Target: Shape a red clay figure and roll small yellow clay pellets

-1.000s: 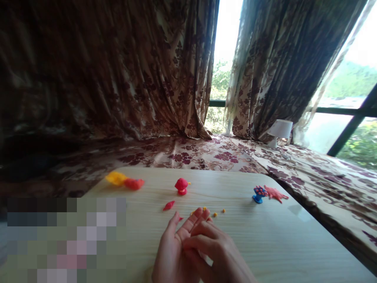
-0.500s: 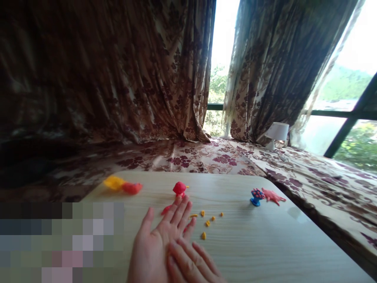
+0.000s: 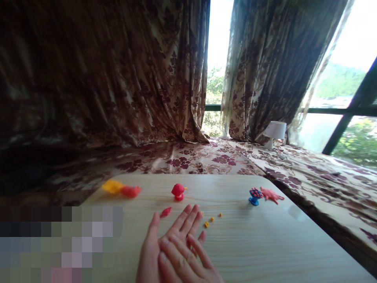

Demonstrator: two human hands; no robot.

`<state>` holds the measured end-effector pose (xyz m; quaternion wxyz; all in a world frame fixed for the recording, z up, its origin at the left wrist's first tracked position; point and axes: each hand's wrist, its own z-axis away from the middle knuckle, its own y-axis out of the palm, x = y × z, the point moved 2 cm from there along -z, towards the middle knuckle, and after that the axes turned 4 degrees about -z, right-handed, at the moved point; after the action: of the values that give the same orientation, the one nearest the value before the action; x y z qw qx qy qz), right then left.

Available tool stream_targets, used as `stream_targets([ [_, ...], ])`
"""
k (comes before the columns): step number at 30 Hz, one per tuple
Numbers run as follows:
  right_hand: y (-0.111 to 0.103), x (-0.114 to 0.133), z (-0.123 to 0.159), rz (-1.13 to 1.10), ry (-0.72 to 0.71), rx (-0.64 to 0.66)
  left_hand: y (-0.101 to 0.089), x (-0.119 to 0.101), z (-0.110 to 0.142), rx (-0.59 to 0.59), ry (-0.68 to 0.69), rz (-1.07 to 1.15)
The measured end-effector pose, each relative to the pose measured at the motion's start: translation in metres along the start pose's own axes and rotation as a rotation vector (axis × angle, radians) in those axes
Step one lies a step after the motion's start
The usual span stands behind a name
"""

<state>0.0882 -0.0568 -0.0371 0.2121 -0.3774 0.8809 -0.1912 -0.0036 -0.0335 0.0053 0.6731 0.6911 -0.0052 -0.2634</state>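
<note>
My left hand (image 3: pixel 160 245) lies palm up over the pale wooden table (image 3: pixel 265 243), fingers stretched out. My right hand (image 3: pixel 188 261) lies flat across its palm, fingers extended; anything between the palms is hidden. Just past the fingertips sit several tiny orange clay bits (image 3: pixel 209 221) and a small red clay sliver (image 3: pixel 165 212). Farther back stands a red clay figure (image 3: pixel 178 191).
A yellow and orange-red clay lump (image 3: pixel 121 188) lies at the table's back left. A blue clay figure (image 3: pixel 254 195) and a pink clay creature (image 3: pixel 271 194) sit at the back right. Floral cloth, heavy curtains and a small white lamp (image 3: pixel 275 132) lie beyond. A blurred patch covers the lower left.
Both hands have shifted over the table, the right palm sliding forward over the left. The hands went from cupped together to flat, one pressed on the other.
</note>
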Motion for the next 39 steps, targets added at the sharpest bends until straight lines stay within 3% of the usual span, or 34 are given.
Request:
stream_targets([
  [3, -0.006, -0.009, 0.001, -0.018, 0.000, 0.081, 0.001, -0.002, 0.001, -0.019, 0.002, 0.035],
  [8, -0.002, -0.003, 0.002, 0.008, 0.063, -0.033, -0.001, 0.003, -0.003, -0.040, 0.026, 0.052],
  [11, -0.001, -0.007, -0.003, -0.009, -0.003, 0.045, -0.008, 0.013, -0.003, -0.087, -0.051, 0.033],
  [14, -0.001, -0.010, -0.002, -0.005, 0.031, 0.068, -0.011, 0.007, -0.001, -0.112, 0.002, 0.010],
  [17, 0.003, -0.007, 0.002, 0.011, 0.055, 0.001, -0.009, -0.002, -0.002, 0.005, 0.054, 0.004],
  [21, 0.009, -0.008, 0.001, 0.025, 0.016, 0.011, -0.009, 0.005, -0.006, 0.121, -0.029, -0.023],
  [25, 0.012, -0.003, 0.005, 0.015, 0.108, -0.023, -0.005, 0.003, -0.004, 0.070, 0.013, -0.012],
  [28, 0.011, 0.002, 0.003, 0.019, 0.093, -0.055, -0.001, -0.002, -0.003, 0.024, 0.073, -0.002],
  [33, 0.001, -0.015, -0.007, 0.008, 0.038, 0.038, -0.002, 0.004, -0.006, -0.075, -0.046, -0.030],
  [39, 0.004, -0.008, 0.004, 0.052, 0.137, -0.066, 0.002, -0.002, -0.005, -0.148, 0.078, -0.005],
])
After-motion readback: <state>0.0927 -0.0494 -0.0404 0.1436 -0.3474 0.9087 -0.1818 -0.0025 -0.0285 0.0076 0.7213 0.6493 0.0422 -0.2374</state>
